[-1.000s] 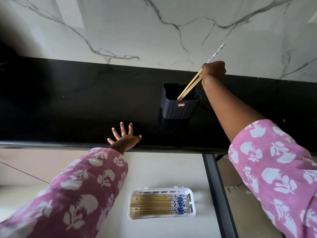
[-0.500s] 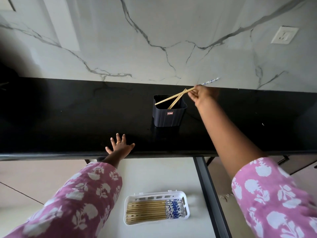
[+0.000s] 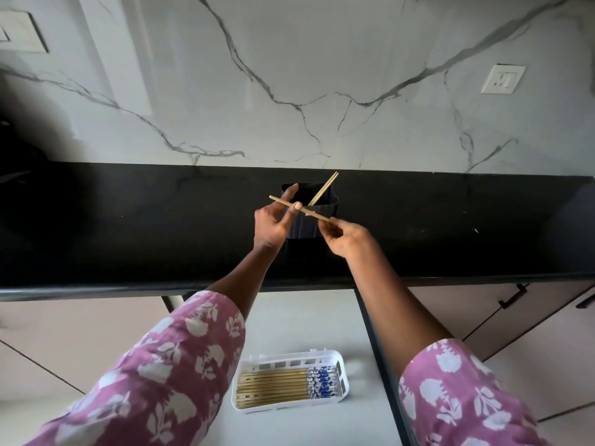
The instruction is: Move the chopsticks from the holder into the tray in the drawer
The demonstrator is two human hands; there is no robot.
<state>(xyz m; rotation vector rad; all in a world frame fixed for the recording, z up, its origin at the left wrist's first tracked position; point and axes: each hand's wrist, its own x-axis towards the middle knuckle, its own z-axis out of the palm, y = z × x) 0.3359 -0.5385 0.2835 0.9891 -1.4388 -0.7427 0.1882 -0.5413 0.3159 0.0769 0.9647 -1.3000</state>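
Transfer step: fingers of left hand [image 3: 272,220] and right hand [image 3: 346,236] pinch one slim wooden chopstick [image 3: 309,213] before the dark ribbed plastic holder [image 3: 305,229], 12 o'clock. Next: lay it lengthwise in the white plastic tray [image 3: 343,381], 6 o'clock.

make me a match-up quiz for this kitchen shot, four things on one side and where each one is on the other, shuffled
Things
1. holder
2. white tray
3. held chopstick
4. leaning chopsticks

Places
a. in the open drawer
b. standing in the holder
c. on the black counter
d. pinched between the left hand and the right hand

Pairs: 1-c, 2-a, 3-d, 4-b
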